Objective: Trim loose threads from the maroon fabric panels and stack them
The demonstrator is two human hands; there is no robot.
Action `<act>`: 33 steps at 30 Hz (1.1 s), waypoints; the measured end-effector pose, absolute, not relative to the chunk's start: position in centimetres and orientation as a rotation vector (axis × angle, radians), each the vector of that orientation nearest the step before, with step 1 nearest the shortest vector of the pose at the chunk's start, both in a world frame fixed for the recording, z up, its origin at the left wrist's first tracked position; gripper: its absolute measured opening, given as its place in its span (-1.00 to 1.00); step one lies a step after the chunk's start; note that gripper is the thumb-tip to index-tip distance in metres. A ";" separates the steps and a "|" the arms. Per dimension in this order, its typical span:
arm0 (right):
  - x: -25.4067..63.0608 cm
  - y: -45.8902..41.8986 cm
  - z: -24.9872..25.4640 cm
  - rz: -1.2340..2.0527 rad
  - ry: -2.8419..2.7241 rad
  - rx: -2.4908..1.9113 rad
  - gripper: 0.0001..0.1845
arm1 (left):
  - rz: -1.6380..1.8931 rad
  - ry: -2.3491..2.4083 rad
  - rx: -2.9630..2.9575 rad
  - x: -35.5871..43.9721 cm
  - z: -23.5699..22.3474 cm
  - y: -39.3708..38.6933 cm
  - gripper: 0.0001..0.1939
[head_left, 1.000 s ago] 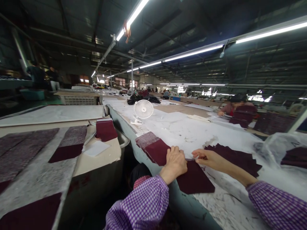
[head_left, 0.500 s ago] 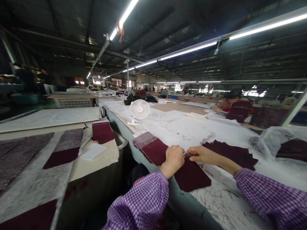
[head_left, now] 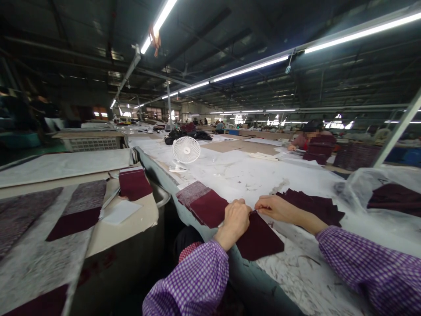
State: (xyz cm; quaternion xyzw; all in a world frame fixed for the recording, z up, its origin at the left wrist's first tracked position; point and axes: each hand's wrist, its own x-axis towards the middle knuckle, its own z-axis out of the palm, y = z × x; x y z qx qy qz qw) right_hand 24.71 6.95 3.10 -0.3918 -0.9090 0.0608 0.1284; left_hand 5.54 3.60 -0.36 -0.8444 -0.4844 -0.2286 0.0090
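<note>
At the table's near edge lies a dark maroon fabric piece (head_left: 261, 239). My left hand (head_left: 236, 221) is closed at its upper left corner, the fingertips bent down out of sight. My right hand (head_left: 272, 208) pinches the top edge of the same piece, thumb and fingers pressed together close to the left fingertips. Left of my hands is a stack of maroon fabric pieces (head_left: 208, 207) with a greyish, speckled strip at its far end. Behind my right forearm, darker maroon pieces (head_left: 312, 206) lie fanned out.
A white clip fan (head_left: 186, 150) stands near the table's left edge. On the lower left surface are a maroon swatch stack (head_left: 134, 184), a white card (head_left: 121, 211) and speckled cloth (head_left: 26, 210). A clear plastic bag (head_left: 358, 188) sits at right. Across the table a person (head_left: 312, 136) works.
My right hand's fingers have lifted and drawn slightly away from the left hand along the fabric edge. The whole view has shifted a little, so things appear further left.
</note>
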 end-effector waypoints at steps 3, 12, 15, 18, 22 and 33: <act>24.5 6.9 3.1 0.099 -2.688 -1.162 -0.79 | -0.686 -1.519 -2.658 5.5 -0.3 3.6 -0.71; 24.2 6.1 2.6 -0.328 -2.818 -1.103 -0.76 | -0.667 -1.518 -2.693 5.5 -0.3 3.6 -0.69; 24.5 6.1 2.1 -0.515 -2.846 -1.006 -0.74 | -0.660 -1.502 -2.691 5.5 -0.3 3.5 -0.69; 24.6 6.0 1.8 -0.673 -2.864 -0.887 -0.76 | -0.670 -1.484 -2.683 5.5 -0.2 3.4 -0.69; 24.1 5.5 1.6 -0.799 -2.871 -0.846 -0.79 | -0.660 -1.467 -2.690 5.6 0.0 3.1 -0.69; 24.6 4.2 2.5 -0.377 -2.642 -1.140 -0.60 | -0.580 -1.449 -2.708 5.7 0.4 2.7 -0.71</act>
